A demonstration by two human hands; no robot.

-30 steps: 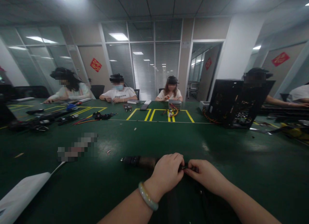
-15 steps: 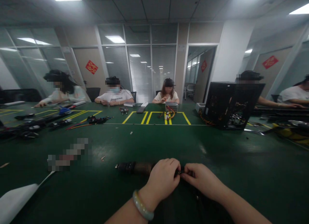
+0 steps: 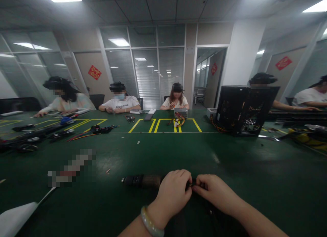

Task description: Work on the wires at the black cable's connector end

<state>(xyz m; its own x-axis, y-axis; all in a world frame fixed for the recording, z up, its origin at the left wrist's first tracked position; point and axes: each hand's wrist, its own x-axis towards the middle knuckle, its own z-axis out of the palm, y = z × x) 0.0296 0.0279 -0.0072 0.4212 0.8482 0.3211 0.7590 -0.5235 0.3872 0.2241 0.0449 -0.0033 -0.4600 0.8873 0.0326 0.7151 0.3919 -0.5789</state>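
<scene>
A dark cylindrical tool lies on the green table just in front of me. My left hand, with a pale bangle on its wrist, is closed round the right end of the tool. Touching it fingertip to fingertip, my right hand pinches a small dark part at that same end. What exactly the right fingers grip is too small to make out. A dark cable or strap runs back from the hands toward me.
A white sheet lies at the lower left. An open black computer case stands at the right. Cables and tools lie at the left. Several people sit around the far and side edges of the table.
My hands and the tool keep their grip and pose; they sit slightly lower in view as the camera tilts up and left a little.
</scene>
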